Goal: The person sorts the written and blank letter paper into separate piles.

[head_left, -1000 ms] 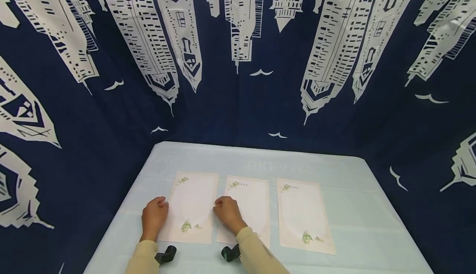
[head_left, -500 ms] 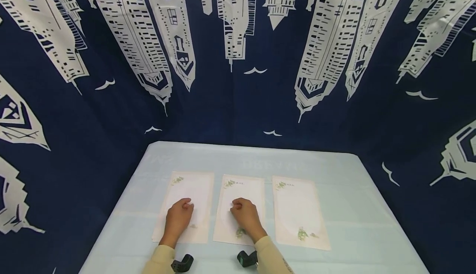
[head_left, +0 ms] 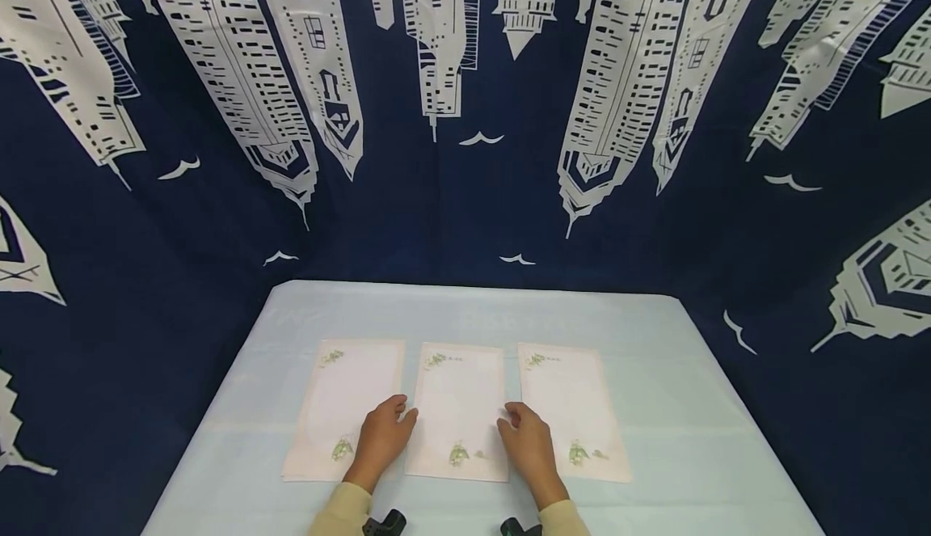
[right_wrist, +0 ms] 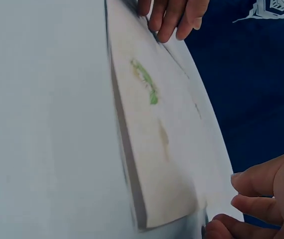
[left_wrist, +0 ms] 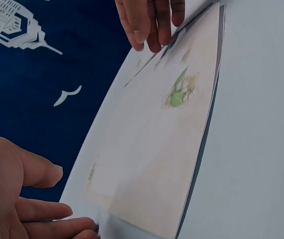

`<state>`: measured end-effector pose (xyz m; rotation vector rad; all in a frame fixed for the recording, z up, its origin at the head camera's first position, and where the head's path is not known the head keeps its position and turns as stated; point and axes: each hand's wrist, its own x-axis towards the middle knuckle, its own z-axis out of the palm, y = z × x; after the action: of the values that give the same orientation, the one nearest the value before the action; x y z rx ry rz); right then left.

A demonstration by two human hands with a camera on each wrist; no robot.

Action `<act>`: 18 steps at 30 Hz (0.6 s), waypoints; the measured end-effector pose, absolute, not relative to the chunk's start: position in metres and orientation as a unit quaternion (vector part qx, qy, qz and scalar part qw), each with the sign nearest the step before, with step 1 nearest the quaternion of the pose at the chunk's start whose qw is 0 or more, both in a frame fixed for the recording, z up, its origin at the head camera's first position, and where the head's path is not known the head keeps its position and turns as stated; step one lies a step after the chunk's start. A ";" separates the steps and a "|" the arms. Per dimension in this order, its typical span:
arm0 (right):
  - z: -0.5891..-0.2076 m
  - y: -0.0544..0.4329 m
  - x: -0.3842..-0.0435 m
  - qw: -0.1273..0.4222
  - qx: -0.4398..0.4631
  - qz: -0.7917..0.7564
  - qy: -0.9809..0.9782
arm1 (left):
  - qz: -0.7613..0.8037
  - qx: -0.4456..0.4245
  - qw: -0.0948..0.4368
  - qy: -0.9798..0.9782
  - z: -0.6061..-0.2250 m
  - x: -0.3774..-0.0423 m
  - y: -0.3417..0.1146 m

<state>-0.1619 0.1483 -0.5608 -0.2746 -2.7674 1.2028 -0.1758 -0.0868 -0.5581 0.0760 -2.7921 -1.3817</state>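
Note:
Three pale pink paper sheets with green plant prints lie side by side. My left hand point(head_left: 385, 435) is over the right edge of the left sheet point(head_left: 345, 398), near the left edge of the middle sheet point(head_left: 458, 398). Across from it, my right hand point(head_left: 529, 443) is at the middle sheet's right edge, overlapping the right sheet point(head_left: 575, 398). In the left wrist view the left thumb and fingers point(left_wrist: 37, 174) are spread beside the sheet. The right wrist view has the right thumb and fingers point(right_wrist: 254, 179) loosely bent and apart, with nothing between them.
A pale blue-white cloth covers the table point(head_left: 691, 439). Dark blue fabric point(head_left: 436, 221) with white buildings and birds hangs behind and along the sides. Black devices point(head_left: 385, 522) sit at both wrists, near the front.
Both hands have moved right, from the sides of the left sheet to the sides of the middle sheet. The sheets keep their arrangement while the head view shifts slightly.

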 end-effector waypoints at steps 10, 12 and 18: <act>-0.565 0.146 -0.156 0.043 -0.095 0.372 -0.922 | -0.425 0.016 0.019 -0.905 -0.558 -0.170 -0.069; -0.564 0.144 -0.155 0.046 -0.090 0.374 -0.922 | -0.429 0.018 0.024 -0.903 -0.559 -0.170 -0.067; -0.562 0.141 -0.154 0.053 -0.082 0.385 -0.918 | -0.446 0.016 0.041 -0.894 -0.560 -0.169 -0.066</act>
<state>-0.1543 0.1405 -0.5622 -0.2484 -2.7893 1.1706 -0.1686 -0.0661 -0.5596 0.0493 -2.7369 -1.3673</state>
